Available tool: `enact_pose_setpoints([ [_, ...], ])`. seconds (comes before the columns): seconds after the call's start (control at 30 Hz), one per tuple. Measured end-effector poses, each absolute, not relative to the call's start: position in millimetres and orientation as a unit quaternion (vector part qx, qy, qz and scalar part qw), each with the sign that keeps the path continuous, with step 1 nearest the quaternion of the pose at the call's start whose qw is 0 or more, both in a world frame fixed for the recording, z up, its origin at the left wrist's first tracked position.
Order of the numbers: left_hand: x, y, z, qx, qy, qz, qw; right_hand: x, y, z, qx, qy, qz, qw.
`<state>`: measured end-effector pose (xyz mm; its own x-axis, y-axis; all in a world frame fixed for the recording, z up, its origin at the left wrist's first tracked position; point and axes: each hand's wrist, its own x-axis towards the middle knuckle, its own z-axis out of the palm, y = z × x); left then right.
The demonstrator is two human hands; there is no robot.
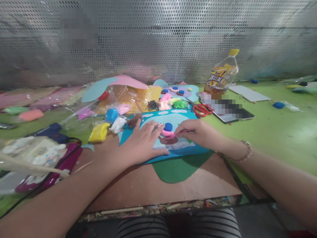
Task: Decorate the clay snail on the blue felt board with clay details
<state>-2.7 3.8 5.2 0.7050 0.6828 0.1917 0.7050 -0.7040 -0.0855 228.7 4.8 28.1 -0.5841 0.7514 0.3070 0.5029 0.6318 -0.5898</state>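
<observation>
Currently, both hands are at work over a blue craft sheet (126, 134), which lies on a brown board (138, 190) at the near edge of the green table (284, 142). The left hand (146, 143) rests palm down across the left part of the sheet, its fingers spread and its grip wide. The right hand (195, 130), with a bracelet (248, 150) at the wrist, has a narrow grip, pinching a thin pink tool (185, 131) between thumb and fingers. The tool's tip is at the right end of a curved pink clay strip (167, 133), just below a round blue clay piece (168, 127) on the sheet; whether the tip touches the strip, I cannot tell. A dark green sheet (178, 172) juts out from under the near side of the blue one.

Beyond the left hand sit a brown lump (135, 121), a white packet (118, 125), a yellow packet (99, 133) and a blue packet (112, 114). Farther left is a dark blue glue gun (51, 131). Red-handled scissors (203, 111) lie near the sheet's far right corner, beside a flat device (244, 113) whose face is partly blurred. Behind that device stands a yellow-capped bottle (221, 74), tilted in view, with some brown liquid at the bottom. A perforated metal panel (153, 36) rises along the back of the table.
</observation>
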Motion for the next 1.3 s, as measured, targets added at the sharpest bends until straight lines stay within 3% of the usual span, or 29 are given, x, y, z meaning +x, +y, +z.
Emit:
enact_pose_setpoints([
  [1.3,-2.0,3.0,7.3,-0.919,-0.381,-0.058,0.076,239.1,3.8,41.5,-0.396,-0.865,0.216,0.221],
])
